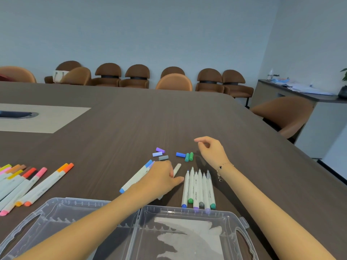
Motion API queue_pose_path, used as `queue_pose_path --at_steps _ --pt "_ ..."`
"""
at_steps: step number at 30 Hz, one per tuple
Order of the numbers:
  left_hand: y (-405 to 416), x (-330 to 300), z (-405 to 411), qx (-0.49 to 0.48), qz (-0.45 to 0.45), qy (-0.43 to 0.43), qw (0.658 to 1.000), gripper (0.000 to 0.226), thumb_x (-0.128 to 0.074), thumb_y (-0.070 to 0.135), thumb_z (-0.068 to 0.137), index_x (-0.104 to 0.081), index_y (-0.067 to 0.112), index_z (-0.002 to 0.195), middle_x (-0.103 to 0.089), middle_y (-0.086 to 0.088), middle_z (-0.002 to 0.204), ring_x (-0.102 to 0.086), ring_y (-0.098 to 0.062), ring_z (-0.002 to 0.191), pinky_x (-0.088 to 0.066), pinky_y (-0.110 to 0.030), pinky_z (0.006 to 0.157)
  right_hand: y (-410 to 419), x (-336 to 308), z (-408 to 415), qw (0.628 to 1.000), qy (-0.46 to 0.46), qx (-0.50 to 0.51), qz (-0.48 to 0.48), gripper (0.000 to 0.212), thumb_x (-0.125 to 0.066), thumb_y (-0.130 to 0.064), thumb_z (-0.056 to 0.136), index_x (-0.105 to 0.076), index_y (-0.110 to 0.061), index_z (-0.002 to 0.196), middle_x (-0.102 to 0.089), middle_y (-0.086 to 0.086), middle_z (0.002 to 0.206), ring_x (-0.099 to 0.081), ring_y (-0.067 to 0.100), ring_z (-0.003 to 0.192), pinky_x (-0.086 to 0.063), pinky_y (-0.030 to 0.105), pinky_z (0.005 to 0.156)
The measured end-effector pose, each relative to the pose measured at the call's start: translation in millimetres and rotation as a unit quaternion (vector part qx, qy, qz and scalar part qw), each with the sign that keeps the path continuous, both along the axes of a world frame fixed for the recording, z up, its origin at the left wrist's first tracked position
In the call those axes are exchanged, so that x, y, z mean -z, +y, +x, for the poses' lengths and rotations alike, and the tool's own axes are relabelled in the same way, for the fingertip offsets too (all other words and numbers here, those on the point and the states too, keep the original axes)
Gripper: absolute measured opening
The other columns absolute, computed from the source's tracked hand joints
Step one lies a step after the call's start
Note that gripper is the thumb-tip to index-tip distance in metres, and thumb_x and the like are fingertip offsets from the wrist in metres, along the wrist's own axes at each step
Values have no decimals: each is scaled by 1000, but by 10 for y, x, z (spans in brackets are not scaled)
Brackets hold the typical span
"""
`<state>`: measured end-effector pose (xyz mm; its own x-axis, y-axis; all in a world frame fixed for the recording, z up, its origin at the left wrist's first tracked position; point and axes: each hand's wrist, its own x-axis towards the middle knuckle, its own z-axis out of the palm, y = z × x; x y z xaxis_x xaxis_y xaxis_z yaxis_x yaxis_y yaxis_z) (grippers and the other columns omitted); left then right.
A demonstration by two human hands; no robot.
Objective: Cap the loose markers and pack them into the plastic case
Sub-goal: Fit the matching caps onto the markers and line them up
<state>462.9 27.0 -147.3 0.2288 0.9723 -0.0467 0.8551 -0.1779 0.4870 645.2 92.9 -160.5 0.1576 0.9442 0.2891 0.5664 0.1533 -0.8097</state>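
My left hand [161, 177] lies low on the surface [116, 128], fingers curled over a white marker [177, 169] whose far end pokes out past my knuckles; a blue-capped marker [136, 177] lies just left of it, partly under my hand. My right hand [211, 149] hovers above the loose caps, thumb and forefinger brought close together in a loose pinch, holding nothing that I can see.

Six uncapped markers [199, 186] lie side by side to the right of my left hand, bare tips pointing far, coloured ends near, just short of the rim of the open plastic case [187, 212]. The loose caps sit beyond them: a purple cap [160, 150], a lilac one [157, 154], a grey one [163, 158], a blue cap [180, 154] and two green caps [189, 156] touching each other. A row of already capped markers [28, 184] lies far left.

I judge these markers light, stiff and smooth, apt to roll, so I would take each at mid-barrel, away from the wet tip. The caps are small and slick; a fingertip pinch across the sides should serve.

My left hand hides most of the white marker, so I cannot tell if its near end is capped. The case is cut off at the near edge, and its clear walls make the inner slots hard to read.
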Motion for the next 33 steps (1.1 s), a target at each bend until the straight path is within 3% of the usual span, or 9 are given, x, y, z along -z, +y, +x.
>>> queue_pose_path --at_steps 5,9,12,16,20,24,26,30,33 --pt "-13 8 170 67 -74 23 995 29 -57 35 90 -67 8 94 -56 -7 79 -52 -12 71 -48 -24 66 51 86 63 1000 -3 3 -22 25 -45 -12 95 -62 -29 99 -63 -2 109 -55 6 71 -43 14 63" --pt "-17 -63 261 68 -93 103 988 27 -59 31 87 -50 14 68 -43 0 63 -47 -10 60 -38 -20 56 65 131 39 993 -109 -46 -32 22 -49 -14 95 -65 -22 108 -60 -2 117 -53 10 107 -46 22 88" --pt "-38 -119 268 78 -97 126 984 29 -59 33 87 -46 16 66 -46 1 62 -46 -9 55 -40 -19 56 137 154 -42 976 -184 -106 -42 27 -53 -22 94 -63 -21 120 -59 -2 127 -46 17 123 -41 36 104" --pt "20 -203 128 69 -118 104 985 35 -56 40 85 -45 16 63 -48 1 58 -49 -11 53 -42 -22 59 217 234 -162 974 -169 -140 -57 27 -61 -28 89 -67 -24 116 -61 -5 125 -50 14 119 -40 34 105" --pt "113 -277 -90 51 -103 66 991 37 -53 36 88 -40 16 60 -38 0 56 -38 -11 48 -35 -21 52 211 220 -158 986 -105 -126 -39 15 -68 -20 85 -74 -16 98 -67 -5 105 -59 9 103 -43 20 87" --pt "146 -255 -198 31 -95 -11 995 25 -49 28 93 -52 11 74 -42 0 59 -40 -8 45 -35 -16 46 150 88 -107 989 -6 -147 -21 10 -62 -21 89 -69 -22 96 -68 -12 96 -61 2 94 -51 29 91" --pt "131 -240 -231 39 -99 -37 994 21 -48 25 94 -53 12 78 -48 1 58 -46 -6 38 -38 -13 45 101 20 -42 986 39 -162 -28 13 -58 -25 92 -65 -26 102 -70 -11 98 -62 5 98 -50 33 91" --pt "77 -222 -231 70 -105 -37 991 22 -49 29 95 -52 19 75 -54 3 57 -50 -4 34 -41 -13 49 -26 -89 74 972 68 -218 -48 21 -48 -28 97 -60 -34 113 -64 -14 110 -60 0 104 -48 12 80" --pt "58 -233 -205 65 -97 -53 992 21 -49 30 96 -52 20 77 -53 3 59 -50 -4 35 -41 -12 46 -66 -113 106 968 69 -234 -64 22 -47 -29 96 -60 -37 111 -63 -19 109 -59 -4 103 -49 12 78"
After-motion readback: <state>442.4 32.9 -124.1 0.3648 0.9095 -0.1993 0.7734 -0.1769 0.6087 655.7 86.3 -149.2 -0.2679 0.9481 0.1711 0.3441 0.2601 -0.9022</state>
